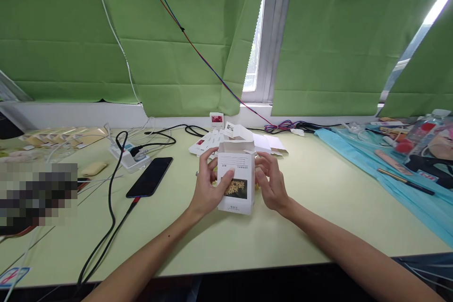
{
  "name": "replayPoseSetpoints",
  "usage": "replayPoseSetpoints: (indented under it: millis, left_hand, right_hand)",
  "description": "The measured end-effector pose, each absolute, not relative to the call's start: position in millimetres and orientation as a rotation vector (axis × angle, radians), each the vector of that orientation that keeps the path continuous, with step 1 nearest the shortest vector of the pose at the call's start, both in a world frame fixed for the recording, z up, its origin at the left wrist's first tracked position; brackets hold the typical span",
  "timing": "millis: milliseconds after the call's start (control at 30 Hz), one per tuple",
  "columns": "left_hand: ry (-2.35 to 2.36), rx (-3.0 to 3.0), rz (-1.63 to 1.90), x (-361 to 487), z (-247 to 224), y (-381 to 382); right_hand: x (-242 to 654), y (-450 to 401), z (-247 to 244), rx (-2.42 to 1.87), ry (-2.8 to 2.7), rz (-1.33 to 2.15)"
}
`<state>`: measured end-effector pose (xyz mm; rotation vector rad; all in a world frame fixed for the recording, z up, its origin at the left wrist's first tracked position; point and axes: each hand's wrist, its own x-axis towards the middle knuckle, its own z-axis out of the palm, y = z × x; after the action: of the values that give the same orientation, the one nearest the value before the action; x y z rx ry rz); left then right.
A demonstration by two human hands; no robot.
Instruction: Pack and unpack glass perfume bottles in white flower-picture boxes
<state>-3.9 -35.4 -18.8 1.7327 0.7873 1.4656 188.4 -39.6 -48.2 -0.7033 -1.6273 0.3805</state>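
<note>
A white carton [235,198] with a picture of yellow flowers on its front stands tilted above the table, its top flaps raised. My left hand [211,183] grips it from the left, thumb across the front and fingers behind the side. On the right side of the carton, my right hand [272,180] has its fingers curled against the edge; the fingertips are partly hidden behind it. Something small and yellow shows beside the right fingers, too small to name. Several flat white cartons [262,142] lie in a pile just behind.
A black phone [150,177] with a cable and a white power strip [130,158] lie at the left. Blue cloth [368,165] with a pen [405,181] and a bottle [426,127] covers the right. A small box [216,120] stands by the wall.
</note>
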Motion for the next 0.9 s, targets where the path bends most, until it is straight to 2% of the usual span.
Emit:
replayPoseSetpoints:
  millis: [467,900]
  left_hand:
    - [0.848,2.035,1.475,-3.4,-26.1,-36.7]
    - [0.849,2.042,1.444,-3.5,-28.4,-35.8]
  right_hand:
    - [182.5,-44.7,-45.2,-0.647,-1.622,0.357]
    - [181.1,-45.4,-44.5,-0.621,-1.607,0.364]
